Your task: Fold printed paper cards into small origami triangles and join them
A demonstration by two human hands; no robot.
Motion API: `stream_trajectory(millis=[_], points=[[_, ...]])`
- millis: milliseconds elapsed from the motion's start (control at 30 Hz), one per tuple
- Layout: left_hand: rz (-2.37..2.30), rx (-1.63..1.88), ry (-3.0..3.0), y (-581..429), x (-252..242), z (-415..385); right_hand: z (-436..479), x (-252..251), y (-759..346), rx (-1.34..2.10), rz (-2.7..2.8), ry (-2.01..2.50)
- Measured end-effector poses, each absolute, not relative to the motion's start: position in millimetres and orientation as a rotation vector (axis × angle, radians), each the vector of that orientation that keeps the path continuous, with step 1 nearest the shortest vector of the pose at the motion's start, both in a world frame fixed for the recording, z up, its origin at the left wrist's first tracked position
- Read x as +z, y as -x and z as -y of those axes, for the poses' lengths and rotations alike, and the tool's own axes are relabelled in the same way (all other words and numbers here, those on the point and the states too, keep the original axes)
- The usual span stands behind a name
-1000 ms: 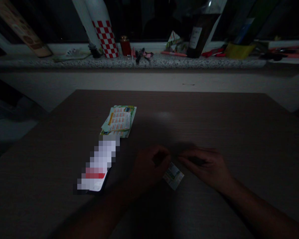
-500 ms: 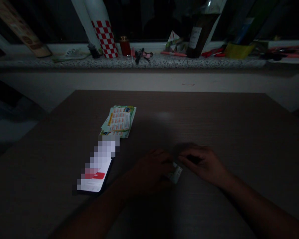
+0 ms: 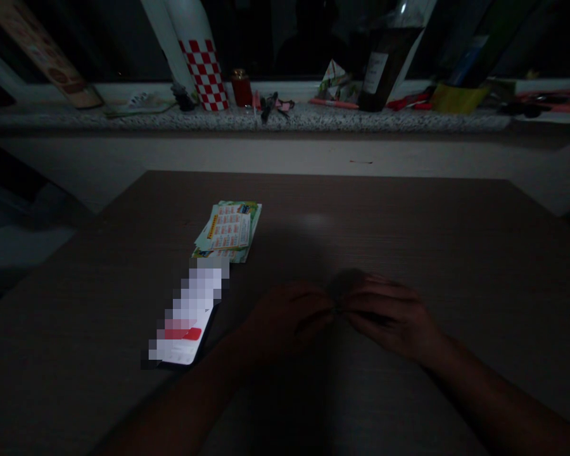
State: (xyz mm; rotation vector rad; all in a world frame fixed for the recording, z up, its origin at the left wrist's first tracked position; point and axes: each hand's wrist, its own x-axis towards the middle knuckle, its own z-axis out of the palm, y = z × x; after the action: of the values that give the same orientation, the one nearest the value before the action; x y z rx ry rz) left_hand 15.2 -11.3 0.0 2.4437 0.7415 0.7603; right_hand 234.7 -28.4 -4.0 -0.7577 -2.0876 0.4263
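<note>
Both your hands, left hand [image 3: 285, 320] and right hand [image 3: 389, 313], pinch together over the table [image 3: 408, 215], too dark to tell what they hold; the cards [image 3: 228, 231] lie untouched.

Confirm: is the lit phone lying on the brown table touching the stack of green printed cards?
Cannot tell. In the head view the phone's far end reaches the card stack's near edge, but blur hides the meeting point.

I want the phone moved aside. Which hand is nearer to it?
Left. The left hand lies just right of the phone; the right hand is farther right, beyond the left.
</note>
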Motion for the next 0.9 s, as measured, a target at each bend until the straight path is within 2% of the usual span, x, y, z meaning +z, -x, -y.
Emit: stream_trajectory(millis=[333,633,900], points=[[-0.625,0.932,-2.511,-16,8,19,38,6,-230,0.379,2.117,0.704],[-0.449,0.829,-2.546,-17,10,24,43,11,-223,0.369,2.128,0.676],[-0.497,0.873,-2.477,-15,13,20,39,9,-230,0.484,2.152,0.682]])
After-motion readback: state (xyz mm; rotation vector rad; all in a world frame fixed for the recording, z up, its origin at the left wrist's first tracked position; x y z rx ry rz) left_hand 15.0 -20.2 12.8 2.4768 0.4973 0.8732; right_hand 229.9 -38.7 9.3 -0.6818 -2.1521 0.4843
